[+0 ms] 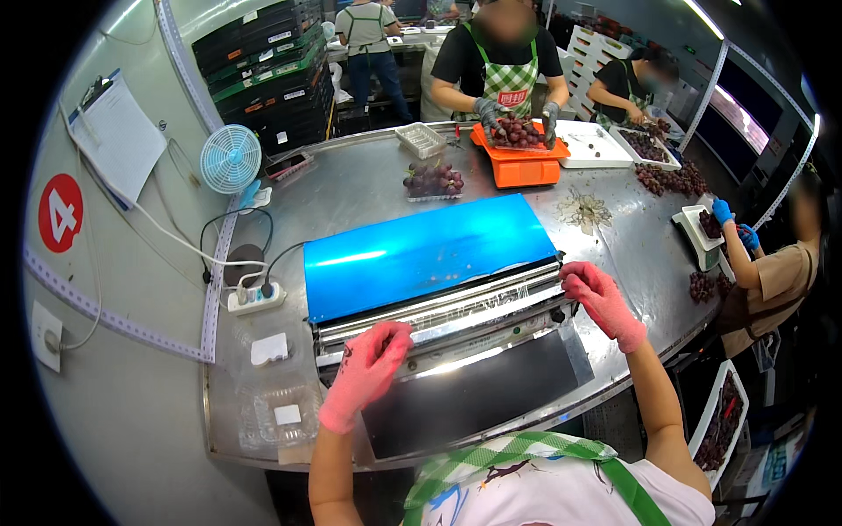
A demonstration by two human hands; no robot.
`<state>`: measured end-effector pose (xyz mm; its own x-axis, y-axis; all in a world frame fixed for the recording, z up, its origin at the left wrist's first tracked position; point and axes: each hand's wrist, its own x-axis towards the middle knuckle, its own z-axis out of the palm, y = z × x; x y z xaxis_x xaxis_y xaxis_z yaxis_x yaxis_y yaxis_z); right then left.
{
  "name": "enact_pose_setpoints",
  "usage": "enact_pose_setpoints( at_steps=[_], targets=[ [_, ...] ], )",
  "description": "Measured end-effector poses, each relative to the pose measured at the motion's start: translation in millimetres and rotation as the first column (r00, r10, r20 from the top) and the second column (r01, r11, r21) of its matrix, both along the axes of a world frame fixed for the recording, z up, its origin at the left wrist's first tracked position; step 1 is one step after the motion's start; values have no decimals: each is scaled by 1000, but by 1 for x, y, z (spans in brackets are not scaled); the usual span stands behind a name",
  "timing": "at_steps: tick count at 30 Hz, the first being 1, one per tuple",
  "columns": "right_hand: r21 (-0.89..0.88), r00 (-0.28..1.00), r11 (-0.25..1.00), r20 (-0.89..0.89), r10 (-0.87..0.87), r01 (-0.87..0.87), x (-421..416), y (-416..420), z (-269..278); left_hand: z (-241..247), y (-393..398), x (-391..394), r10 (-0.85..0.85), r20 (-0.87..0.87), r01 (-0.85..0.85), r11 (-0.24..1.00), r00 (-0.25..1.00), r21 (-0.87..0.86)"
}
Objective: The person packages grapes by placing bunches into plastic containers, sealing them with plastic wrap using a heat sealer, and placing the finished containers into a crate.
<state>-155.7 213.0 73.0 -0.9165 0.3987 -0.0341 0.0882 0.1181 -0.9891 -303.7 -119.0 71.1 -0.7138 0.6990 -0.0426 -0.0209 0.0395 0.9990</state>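
Note:
A film wrapping machine with a blue cover (pixel 427 253) stands before me on a steel table (pixel 289 217). Clear plastic film (pixel 480 306) lies across its metal rollers. My left hand (pixel 368 371), in a pink glove, is over the front left of the machine, thumb and fingers close together. At the machine's right end is my right hand (pixel 602 302), also pink-gloved, with its fingers curled. Whether either hand pinches the thin film cannot be made out. A black plate (pixel 473 394) extends in front of the rollers. Beyond the blue cover sits a clear tray of grapes (pixel 434 182).
Across the table a person holds grapes over an orange scale (pixel 526 167). To the right, another person's blue-gloved hands are by a white scale (pixel 700 237). At left are a power strip (pixel 256 299), a blue fan (pixel 231 159) and clear plastic containers (pixel 279 411).

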Motion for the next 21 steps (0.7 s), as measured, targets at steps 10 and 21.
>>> enact_pose_setpoints(
  at_steps=[10,21],
  targets=[
    [-159,962,970,-174,-211,184,-39,67,-36,-9,42,-18,32,146,-17,995,989,-99],
    [-209,963,958,-145,-228,195,-63,106,-65,3,121,-81,50,82,-43,995,995,-89]
  ],
)
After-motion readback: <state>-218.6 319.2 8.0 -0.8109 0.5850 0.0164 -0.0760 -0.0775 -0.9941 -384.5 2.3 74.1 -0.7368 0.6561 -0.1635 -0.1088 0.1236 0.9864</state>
